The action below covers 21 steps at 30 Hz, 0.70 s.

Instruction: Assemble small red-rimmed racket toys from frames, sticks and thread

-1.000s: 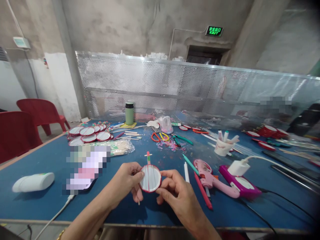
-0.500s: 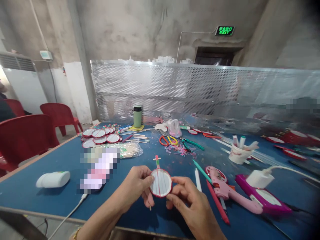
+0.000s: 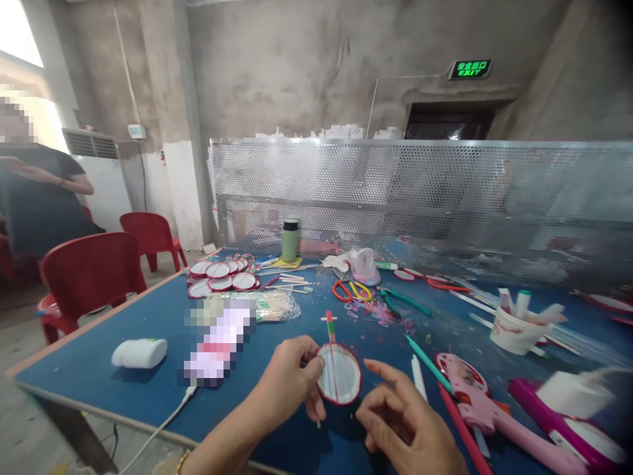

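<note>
In the head view, my left hand [image 3: 295,373] pinches the left edge of a toy banjo [image 3: 341,376] between thumb and fingers. The toy has a round whitish face with a red rim, dark red strings across it, and a short red-and-green neck with a small crosspiece. A thin pale stick tip [image 3: 319,424] pokes out below the left fingers. My right hand [image 3: 403,415] is just right of the rim, apart from it, its fingers loosely curled and spread with nothing seen between them. More such round pieces [image 3: 220,282] are piled at the back left.
A pink glue gun [image 3: 494,415], teal pen [image 3: 428,364] and paper cup [image 3: 517,331] of markers lie right. Pliers [image 3: 405,300] and coloured bits [image 3: 378,315] are beyond. A white bottle [image 3: 139,353], blurred phone-like item [image 3: 222,346] and cable [image 3: 163,422] lie left; a person [image 3: 42,188] stands behind.
My right hand has let go of the toy's right rim and moved slightly away, while the left keeps hold. The view has swung left, bringing a standing person into sight.
</note>
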Tool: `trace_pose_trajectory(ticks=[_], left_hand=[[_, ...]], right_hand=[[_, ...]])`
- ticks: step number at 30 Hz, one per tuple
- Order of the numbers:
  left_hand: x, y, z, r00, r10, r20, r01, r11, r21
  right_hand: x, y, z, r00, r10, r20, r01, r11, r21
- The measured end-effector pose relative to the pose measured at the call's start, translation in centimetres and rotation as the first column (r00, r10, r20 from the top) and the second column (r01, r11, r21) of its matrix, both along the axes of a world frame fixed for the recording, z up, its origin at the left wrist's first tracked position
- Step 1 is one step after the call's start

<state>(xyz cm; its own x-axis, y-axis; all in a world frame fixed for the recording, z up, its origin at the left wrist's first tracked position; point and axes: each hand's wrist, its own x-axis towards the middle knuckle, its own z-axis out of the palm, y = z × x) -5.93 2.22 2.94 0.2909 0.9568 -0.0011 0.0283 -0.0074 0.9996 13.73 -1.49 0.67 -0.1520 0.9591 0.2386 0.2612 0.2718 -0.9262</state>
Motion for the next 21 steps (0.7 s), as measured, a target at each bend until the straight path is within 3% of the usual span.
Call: trace_pose_trajectory(ticks=[9, 17, 21], left_hand=[[0.5, -0.7, -0.3, 0.980, 0.018, -0.197, 0.005, 0.993, 0.115], [0.6, -1.0, -0.1, 0.979, -0.010, -0.203, 0.030, 0.995, 0.096], [0.7, -0.9, -0.1, 0.990, -0.039, -0.133, 0.047, 0.997, 0.060]], right_hand=[[-0.9, -0.7, 1.1, 0.996, -0.088, -0.027, 0.086, 0.994, -0.065], [-1.0, -0.5, 0.9, 0.992, -0.111, 0.053, 0.113, 0.993, -0.041], [-1.1, -0.6, 1.1, 0.985, -0.150, 0.089, 0.153, 0.988, -0.023]])
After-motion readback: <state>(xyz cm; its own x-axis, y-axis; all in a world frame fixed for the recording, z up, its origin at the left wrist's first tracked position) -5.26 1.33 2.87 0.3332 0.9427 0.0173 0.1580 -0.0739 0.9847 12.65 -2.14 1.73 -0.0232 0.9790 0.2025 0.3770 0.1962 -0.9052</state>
